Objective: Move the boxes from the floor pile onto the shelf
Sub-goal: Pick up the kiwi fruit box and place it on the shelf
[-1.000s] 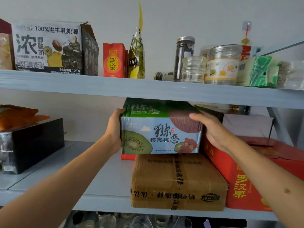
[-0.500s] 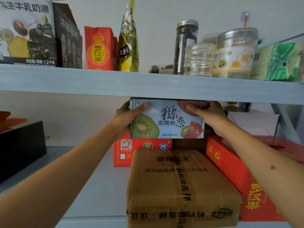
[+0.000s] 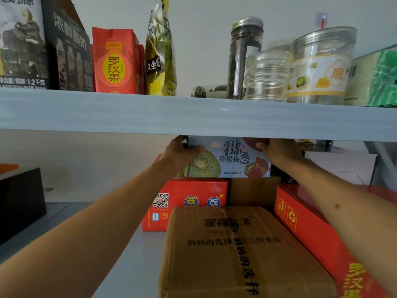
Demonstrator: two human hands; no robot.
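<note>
Kiwi box held at the back of the lower shelf

My left hand (image 3: 180, 153) and right hand (image 3: 277, 152) each keep a grip clamped on an end of the kiwi box (image 3: 227, 160), at 12 o'clock above the red box (image 3: 187, 203) and behind the brown carton (image 3: 240, 250).

Glossy printed kiwi box (image 3: 227, 160) — matt brown cardboard carton (image 3: 242, 254), clear plastic jar (image 3: 320, 65).
</note>
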